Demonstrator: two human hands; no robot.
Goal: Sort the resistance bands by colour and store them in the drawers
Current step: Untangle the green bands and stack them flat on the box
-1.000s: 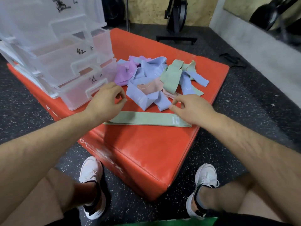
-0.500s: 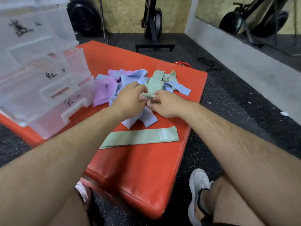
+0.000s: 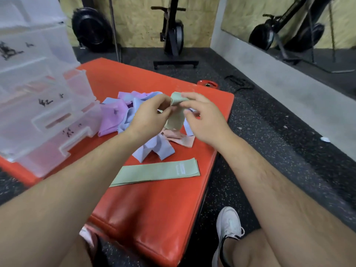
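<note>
Your left hand [image 3: 148, 118] and right hand [image 3: 204, 120] are pinching one green band [image 3: 175, 117] above the pile [image 3: 113, 120]; a flat green band [image 3: 156, 171] is lying beside it.

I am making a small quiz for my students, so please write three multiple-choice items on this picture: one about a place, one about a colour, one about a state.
1. Where does the flat green band lie?
A. inside a drawer
B. on the red mat, nearer the person than the pile of bands
C. on the floor

2. What colour is the raised band?
A. pale green
B. purple
C. pink

3. What are the left hand and the right hand doing?
A. both are open and hold nothing
B. only the right one grips
C. both pinch the raised band at its top

Answers:
1 B: it lies flat on the mat, in front of the pile.
2 A: it has the same green as the flat band.
3 C: fingers of both hands close on its upper end.
</note>
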